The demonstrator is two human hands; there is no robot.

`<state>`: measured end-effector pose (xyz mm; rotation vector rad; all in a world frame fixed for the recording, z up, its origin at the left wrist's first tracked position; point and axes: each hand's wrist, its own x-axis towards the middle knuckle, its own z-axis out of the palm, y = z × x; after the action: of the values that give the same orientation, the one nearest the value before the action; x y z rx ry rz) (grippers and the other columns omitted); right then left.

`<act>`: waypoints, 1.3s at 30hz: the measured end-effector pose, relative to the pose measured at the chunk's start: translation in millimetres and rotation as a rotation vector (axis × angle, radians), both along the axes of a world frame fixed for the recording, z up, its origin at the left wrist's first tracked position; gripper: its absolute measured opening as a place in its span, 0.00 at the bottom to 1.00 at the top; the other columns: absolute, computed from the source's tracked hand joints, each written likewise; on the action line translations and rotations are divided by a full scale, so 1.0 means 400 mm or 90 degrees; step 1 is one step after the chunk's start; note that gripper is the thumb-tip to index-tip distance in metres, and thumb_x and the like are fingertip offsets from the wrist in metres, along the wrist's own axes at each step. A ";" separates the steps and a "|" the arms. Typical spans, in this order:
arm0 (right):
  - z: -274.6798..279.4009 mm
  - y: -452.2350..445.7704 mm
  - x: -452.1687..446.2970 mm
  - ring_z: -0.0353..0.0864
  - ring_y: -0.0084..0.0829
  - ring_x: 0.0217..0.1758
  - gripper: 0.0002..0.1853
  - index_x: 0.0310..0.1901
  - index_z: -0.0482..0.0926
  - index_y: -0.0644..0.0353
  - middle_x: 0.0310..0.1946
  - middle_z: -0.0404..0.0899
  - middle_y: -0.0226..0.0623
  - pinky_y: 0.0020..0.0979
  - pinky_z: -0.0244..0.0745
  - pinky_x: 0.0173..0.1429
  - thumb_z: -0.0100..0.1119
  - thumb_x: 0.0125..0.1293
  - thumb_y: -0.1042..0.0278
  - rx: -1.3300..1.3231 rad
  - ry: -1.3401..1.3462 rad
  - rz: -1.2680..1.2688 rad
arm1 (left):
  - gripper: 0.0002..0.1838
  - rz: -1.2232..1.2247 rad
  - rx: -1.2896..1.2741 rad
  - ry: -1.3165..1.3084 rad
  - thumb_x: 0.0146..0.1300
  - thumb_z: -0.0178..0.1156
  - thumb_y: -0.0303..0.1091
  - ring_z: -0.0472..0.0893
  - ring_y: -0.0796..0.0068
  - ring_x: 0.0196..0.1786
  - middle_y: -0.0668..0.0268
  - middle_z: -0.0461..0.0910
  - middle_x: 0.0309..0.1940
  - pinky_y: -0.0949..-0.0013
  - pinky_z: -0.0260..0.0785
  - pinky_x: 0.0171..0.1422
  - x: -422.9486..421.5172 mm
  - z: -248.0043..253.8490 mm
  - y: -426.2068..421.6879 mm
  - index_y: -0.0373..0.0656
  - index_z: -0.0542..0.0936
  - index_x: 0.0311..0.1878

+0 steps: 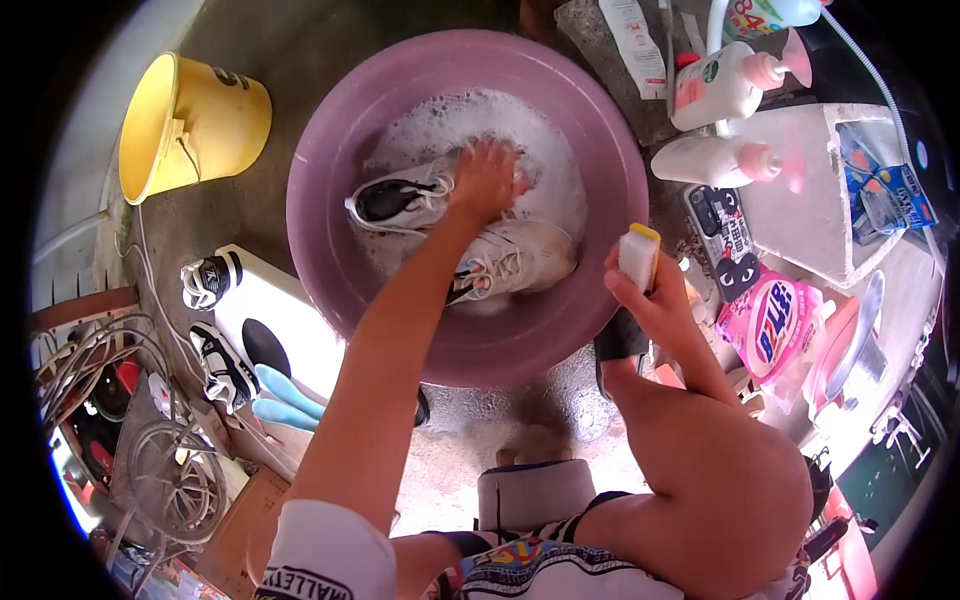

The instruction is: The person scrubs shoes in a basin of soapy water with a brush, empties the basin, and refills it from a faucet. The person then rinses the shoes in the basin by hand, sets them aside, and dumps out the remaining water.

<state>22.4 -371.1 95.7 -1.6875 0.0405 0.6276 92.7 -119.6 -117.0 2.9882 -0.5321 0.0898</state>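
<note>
A pink-purple basin [328,250] holds foamy water [560,165] and two white sneakers. One sneaker [400,200], with a black inner lining, lies on its side at the left. The other sneaker [535,250], laces up, lies nearer to me. Reaching into the suds, my left hand [486,180] is at the toe of the left sneaker, fingers stretched out and partly covered by foam. Whether it presses on the shoe I cannot tell. Over the basin's right rim, my right hand [655,295] is closed around a scrub brush [638,256] with a yellow back and white bristles.
A yellow bucket [215,125] stands left of the basin. Pump bottles [715,90], a phone [720,235] and a pink detergent bag [775,325] are at the right. At the left lie black-and-white sneakers [222,365], blue gloves [288,395] and coiled hoses [100,365].
</note>
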 end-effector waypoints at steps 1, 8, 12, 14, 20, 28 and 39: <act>-0.005 0.003 0.001 0.72 0.17 0.30 0.11 0.41 0.76 0.62 0.27 0.76 0.26 0.23 0.68 0.35 0.65 0.65 0.64 -0.001 0.000 0.000 | 0.30 -0.039 0.066 0.173 0.69 0.43 0.55 0.67 0.52 0.67 0.54 0.73 0.63 0.43 0.52 0.71 0.023 0.010 0.008 0.41 0.74 0.61; 0.013 0.022 0.030 0.77 0.24 0.31 0.19 0.49 0.76 0.66 0.29 0.80 0.37 0.30 0.72 0.38 0.66 0.64 0.61 -0.042 0.001 0.076 | 0.28 0.015 0.003 0.155 0.67 0.46 0.54 0.71 0.55 0.62 0.54 0.78 0.52 0.48 0.56 0.68 0.003 0.047 -0.015 0.40 0.76 0.56; -0.052 0.030 0.021 0.82 0.44 0.35 0.25 0.53 0.75 0.67 0.33 0.82 0.48 0.38 0.74 0.42 0.63 0.64 0.53 -0.089 -0.107 0.095 | 0.29 0.036 0.030 0.288 0.68 0.45 0.55 0.74 0.55 0.57 0.53 0.79 0.50 0.47 0.58 0.67 0.028 0.057 -0.020 0.39 0.76 0.56; -0.046 0.033 0.028 0.78 0.33 0.35 0.19 0.49 0.75 0.64 0.32 0.79 0.39 0.33 0.72 0.42 0.63 0.65 0.58 -0.082 -0.081 0.096 | 0.28 0.023 0.008 0.272 0.68 0.45 0.54 0.75 0.54 0.55 0.53 0.79 0.49 0.46 0.58 0.67 0.021 0.077 -0.013 0.39 0.77 0.55; -0.051 0.021 0.022 0.79 0.33 0.35 0.20 0.52 0.74 0.63 0.32 0.80 0.40 0.33 0.73 0.43 0.64 0.65 0.58 -0.110 -0.103 0.133 | 0.27 -0.092 -0.051 0.239 0.69 0.44 0.54 0.75 0.51 0.54 0.54 0.79 0.50 0.41 0.54 0.69 0.001 0.071 -0.004 0.40 0.79 0.54; -0.040 0.020 0.023 0.83 0.42 0.35 0.27 0.59 0.73 0.63 0.34 0.82 0.46 0.36 0.75 0.42 0.65 0.63 0.55 -0.131 -0.097 0.171 | 0.23 -0.146 -0.022 -0.061 0.65 0.50 0.54 0.75 0.56 0.56 0.57 0.79 0.48 0.44 0.59 0.66 -0.023 -0.025 0.033 0.46 0.79 0.50; -0.034 0.034 0.024 0.82 0.42 0.33 0.25 0.56 0.75 0.64 0.32 0.82 0.47 0.35 0.75 0.40 0.65 0.63 0.56 -0.184 -0.095 0.147 | 0.20 -0.185 -0.015 0.273 0.64 0.54 0.49 0.79 0.54 0.46 0.55 0.82 0.39 0.48 0.67 0.56 0.019 0.034 0.043 0.44 0.81 0.47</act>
<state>32.0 -357.3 82.3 -2.0333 -0.1801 0.6897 100.1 -102.3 -103.3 2.7447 -0.8814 -0.5476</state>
